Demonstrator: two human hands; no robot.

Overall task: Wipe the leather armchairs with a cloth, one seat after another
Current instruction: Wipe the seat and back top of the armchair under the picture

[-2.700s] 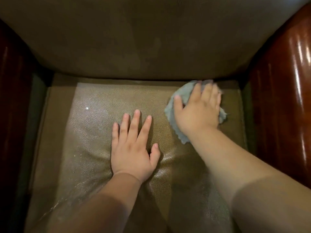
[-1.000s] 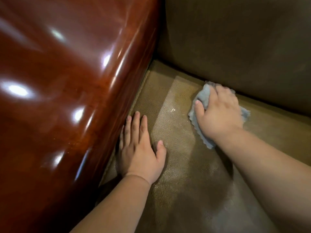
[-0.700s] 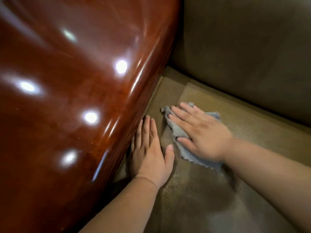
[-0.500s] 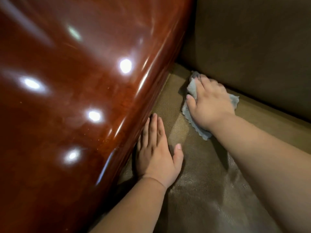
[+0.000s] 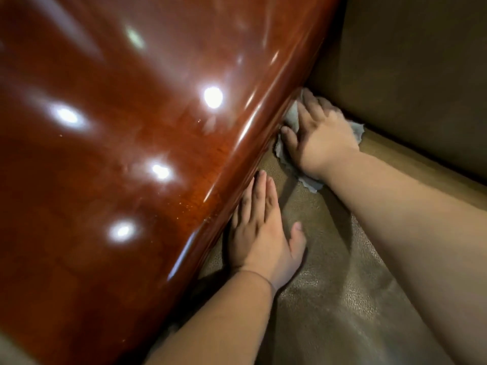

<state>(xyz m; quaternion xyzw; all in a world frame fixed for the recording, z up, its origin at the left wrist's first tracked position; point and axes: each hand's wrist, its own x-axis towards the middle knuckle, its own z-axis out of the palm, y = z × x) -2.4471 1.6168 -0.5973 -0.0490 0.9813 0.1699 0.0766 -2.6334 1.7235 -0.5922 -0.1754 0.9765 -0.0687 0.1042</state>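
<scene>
My right hand [image 5: 320, 139] presses the grey cloth [image 5: 291, 119] flat, fingers straight, into the seat cushion's [image 5: 329, 299] back left corner, where the glossy wooden armrest [image 5: 131, 154] meets the backrest [image 5: 421, 61]. My left hand [image 5: 259, 233] lies flat on the cushion, fingers together against the armrest, thumb spread, holding nothing.

To my left rises a glossy reddish-brown wooden side panel [image 5: 131, 180], dotted with bright round light reflections [image 5: 213, 97]. In the bottom-left corner I see a pale sliver [image 5: 8, 350], too little to identify.
</scene>
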